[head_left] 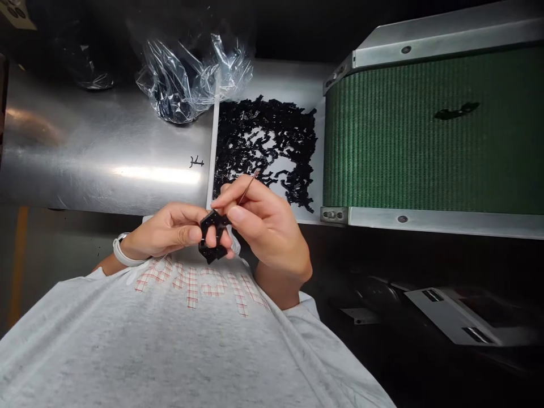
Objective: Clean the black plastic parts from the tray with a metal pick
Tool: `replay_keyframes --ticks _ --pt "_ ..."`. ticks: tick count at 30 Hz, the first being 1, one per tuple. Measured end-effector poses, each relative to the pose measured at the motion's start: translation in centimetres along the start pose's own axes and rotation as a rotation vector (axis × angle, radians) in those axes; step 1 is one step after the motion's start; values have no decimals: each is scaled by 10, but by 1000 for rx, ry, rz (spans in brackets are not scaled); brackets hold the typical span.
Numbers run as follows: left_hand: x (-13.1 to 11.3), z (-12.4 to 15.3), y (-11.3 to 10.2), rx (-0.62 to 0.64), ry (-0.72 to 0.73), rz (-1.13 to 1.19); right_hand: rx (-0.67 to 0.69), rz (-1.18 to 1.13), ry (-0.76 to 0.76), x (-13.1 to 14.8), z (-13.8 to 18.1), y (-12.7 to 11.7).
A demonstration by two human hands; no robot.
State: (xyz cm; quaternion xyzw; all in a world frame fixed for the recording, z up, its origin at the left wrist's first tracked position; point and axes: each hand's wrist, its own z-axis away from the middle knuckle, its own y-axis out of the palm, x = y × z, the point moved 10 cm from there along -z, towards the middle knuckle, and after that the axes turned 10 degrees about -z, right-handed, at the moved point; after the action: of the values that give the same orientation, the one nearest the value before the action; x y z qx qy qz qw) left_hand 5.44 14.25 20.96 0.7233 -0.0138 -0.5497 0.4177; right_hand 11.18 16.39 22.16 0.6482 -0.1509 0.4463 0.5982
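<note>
My left hand (168,229) pinches a small black plastic part (213,236) close to my chest, fingers closed on its left side. My right hand (266,226) is closed on a thin pin-like tool (247,188), gripped like a pencil, its lower tip at the top of the part. Behind both hands a heap of several small black plastic parts (267,141) lies on a white surface (293,82). A white band (123,255) sits on my left wrist.
A shiny metal table (93,147) spreads to the left, with a crumpled clear plastic bag (191,73) holding dark pieces at its back. A green conveyor belt (425,136) in a metal frame stands to the right, one black piece (457,110) on it. Grey metal brackets (463,314) lie low right.
</note>
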Motion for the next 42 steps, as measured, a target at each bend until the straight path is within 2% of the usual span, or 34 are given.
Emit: replay_keyframes --ticks 5,10,20,24,26,28,30,33,37,42 --pt "-8 0 -3 -56 38 -123 -9 141 -66 6 2 2" --pt "-3 2 -6 -65 -17 -210 2 153 -112 7 2 2" --pt "-13 1 -2 -66 20 -344 -28 216 -194 14 3 2" --pt "-14 2 -3 -69 31 -351 -4 249 -166 10 3 4" --pt "-14 2 -3 -79 26 -332 -25 262 -187 11 4 0" --pt "-17 3 -6 -122 30 -372 -102 300 -245 15 7 -9" --pt "-25 4 -10 -195 51 -490 -180 335 -274 16 10 -19" --pt "-44 7 -9 -275 154 -778 -213 329 -254 13 14 -24" --pt "-58 9 4 -264 246 -1145 -198 433 -288 21 22 -17" --pt "-60 8 10 -246 193 -1380 -161 531 -232 18 23 -11"
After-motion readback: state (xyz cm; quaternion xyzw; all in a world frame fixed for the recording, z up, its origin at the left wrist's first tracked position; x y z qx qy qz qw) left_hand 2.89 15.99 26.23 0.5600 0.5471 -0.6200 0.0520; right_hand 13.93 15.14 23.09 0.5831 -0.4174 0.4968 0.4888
